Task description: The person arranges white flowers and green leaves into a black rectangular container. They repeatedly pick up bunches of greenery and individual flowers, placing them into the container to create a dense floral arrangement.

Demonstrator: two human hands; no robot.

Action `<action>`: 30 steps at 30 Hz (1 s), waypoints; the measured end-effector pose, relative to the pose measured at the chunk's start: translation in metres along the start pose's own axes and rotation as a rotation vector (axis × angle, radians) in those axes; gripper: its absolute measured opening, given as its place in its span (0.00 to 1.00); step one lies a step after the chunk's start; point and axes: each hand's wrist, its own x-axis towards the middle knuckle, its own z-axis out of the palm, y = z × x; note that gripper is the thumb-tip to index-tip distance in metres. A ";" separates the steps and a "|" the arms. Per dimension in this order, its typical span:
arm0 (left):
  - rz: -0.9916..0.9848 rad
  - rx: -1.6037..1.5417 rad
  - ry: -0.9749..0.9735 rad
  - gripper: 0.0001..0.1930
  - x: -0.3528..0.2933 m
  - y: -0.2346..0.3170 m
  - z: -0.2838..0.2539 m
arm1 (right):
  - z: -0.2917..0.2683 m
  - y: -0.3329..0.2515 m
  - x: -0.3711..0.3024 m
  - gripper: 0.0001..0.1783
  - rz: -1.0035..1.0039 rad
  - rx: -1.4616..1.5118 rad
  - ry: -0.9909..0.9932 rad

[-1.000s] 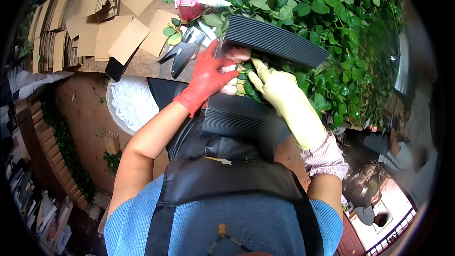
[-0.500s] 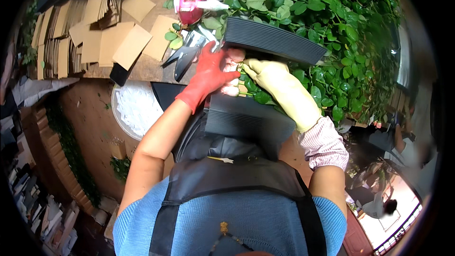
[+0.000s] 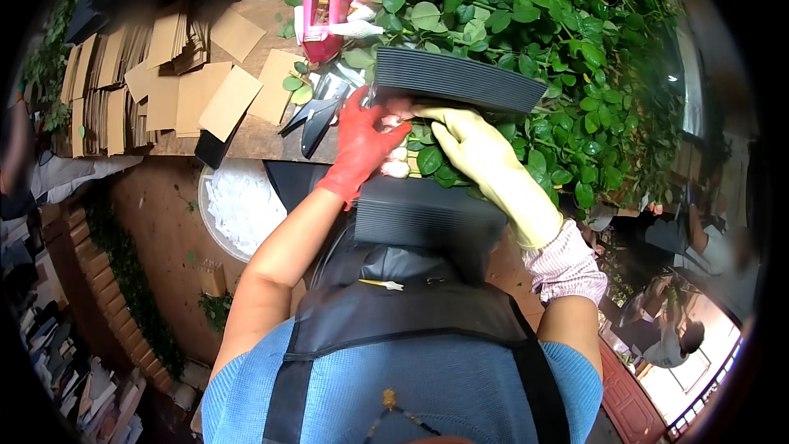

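Note:
Pale pink roses (image 3: 395,168) lie in a short column, heads to the left and leafy stems to the right, between two raised black ribbed flaps, the far flap (image 3: 460,78) and the near flap (image 3: 427,215). My left hand (image 3: 362,144), in a red rubber glove, is curled around the heads from the left, thumb across them and fingers behind. My right hand (image 3: 472,141), in a pale yellow glove, reaches in from the right. Its fingertips press together just beside the farthest, blurred rose head, and partly hide its stem.
A heap of leafy stems (image 3: 567,66) covers the table's right side. Black-handled shears (image 3: 316,119), a pink tape dispenser (image 3: 322,45) and netted rosebuds (image 3: 357,29) lie beyond my left hand. Cardboard pieces (image 3: 232,103) spread leftward. Below stands a tub of white scraps (image 3: 242,210).
The whole view has shifted slightly. My right fingers have moved farther up toward the far flap, beside the farthest rose head. My left hand stays around the heads.

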 end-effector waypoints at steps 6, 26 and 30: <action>-0.039 0.041 -0.061 0.28 -0.002 0.000 -0.002 | 0.019 0.009 0.007 0.23 0.018 -0.624 -0.033; 0.121 0.098 -0.019 0.28 -0.005 -0.005 -0.002 | -0.031 -0.053 0.015 0.27 0.012 -0.364 -0.274; 0.052 0.065 0.025 0.28 -0.004 -0.001 -0.006 | -0.039 -0.102 -0.026 0.29 -0.195 -0.174 -0.325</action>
